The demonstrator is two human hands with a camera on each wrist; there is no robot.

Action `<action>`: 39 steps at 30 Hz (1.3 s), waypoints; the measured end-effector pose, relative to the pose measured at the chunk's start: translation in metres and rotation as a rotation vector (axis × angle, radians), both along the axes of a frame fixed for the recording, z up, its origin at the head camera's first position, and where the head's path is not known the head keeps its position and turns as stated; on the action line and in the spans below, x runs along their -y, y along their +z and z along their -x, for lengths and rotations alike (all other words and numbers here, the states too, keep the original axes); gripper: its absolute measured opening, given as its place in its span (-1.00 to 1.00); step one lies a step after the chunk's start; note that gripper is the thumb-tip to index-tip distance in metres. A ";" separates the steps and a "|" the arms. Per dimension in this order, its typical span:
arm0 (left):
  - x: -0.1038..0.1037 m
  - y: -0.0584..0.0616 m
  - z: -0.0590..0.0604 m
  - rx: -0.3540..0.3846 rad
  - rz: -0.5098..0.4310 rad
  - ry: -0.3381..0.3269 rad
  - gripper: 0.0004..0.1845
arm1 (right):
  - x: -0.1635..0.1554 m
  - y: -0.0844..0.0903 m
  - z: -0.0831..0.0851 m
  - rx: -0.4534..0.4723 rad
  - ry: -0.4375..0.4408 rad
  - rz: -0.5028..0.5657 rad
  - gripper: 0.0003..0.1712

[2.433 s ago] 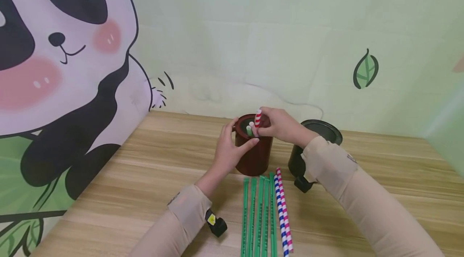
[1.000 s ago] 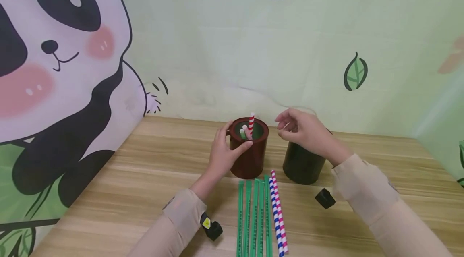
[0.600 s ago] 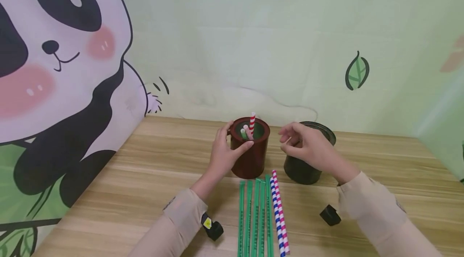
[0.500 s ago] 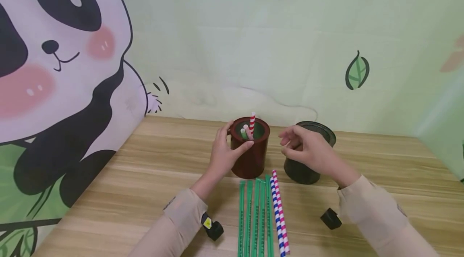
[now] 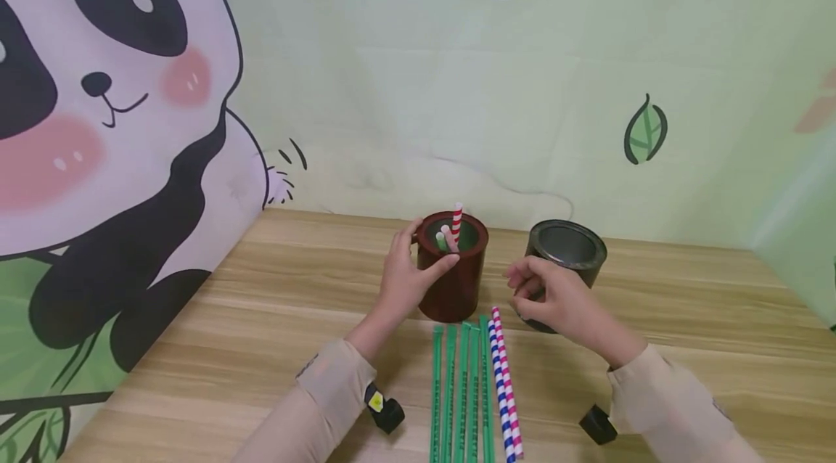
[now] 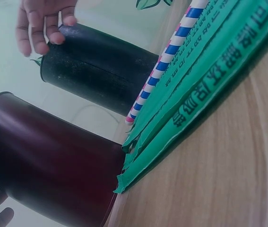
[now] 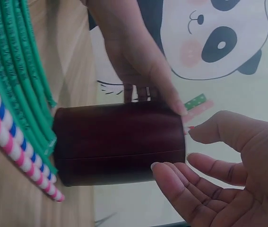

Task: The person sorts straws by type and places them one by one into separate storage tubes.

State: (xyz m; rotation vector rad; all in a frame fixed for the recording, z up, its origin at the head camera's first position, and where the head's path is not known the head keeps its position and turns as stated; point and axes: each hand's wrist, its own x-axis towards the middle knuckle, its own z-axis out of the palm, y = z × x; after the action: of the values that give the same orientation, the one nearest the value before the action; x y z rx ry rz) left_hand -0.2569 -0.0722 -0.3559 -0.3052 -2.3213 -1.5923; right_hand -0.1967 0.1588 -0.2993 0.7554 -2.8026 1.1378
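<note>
Dark-red round cup (image 5: 453, 276), striped straws inside, gripped by left hand (image 5: 403, 279); right hand (image 5: 555, 300) loose, holding nothing, near black tin (image 5: 567, 254); wood-grain tabletop (image 5: 261, 318), panda backdrop (image 5: 111, 129) left.

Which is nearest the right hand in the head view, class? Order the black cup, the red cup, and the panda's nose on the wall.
1. Black cup, just behind the right hand.
2. Red cup, to its left, gripped by the left hand.
3. Panda's nose, far left on the wall.
</note>
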 end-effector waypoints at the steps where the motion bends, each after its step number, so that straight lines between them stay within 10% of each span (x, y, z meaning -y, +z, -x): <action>1: 0.000 0.000 0.000 0.001 -0.003 0.002 -0.09 | 0.000 -0.003 0.000 0.008 -0.002 0.001 -0.65; 39: 0.000 -0.003 0.001 -0.008 0.000 -0.004 -0.08 | 0.009 -0.061 -0.005 0.355 -0.135 -0.064 -0.63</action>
State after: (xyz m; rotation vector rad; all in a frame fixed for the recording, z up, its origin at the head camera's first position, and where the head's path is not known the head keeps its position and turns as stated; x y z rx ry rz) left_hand -0.2579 -0.0727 -0.3589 -0.3159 -2.3163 -1.5903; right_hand -0.1914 0.1499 -0.3605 0.3888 -3.1306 1.2753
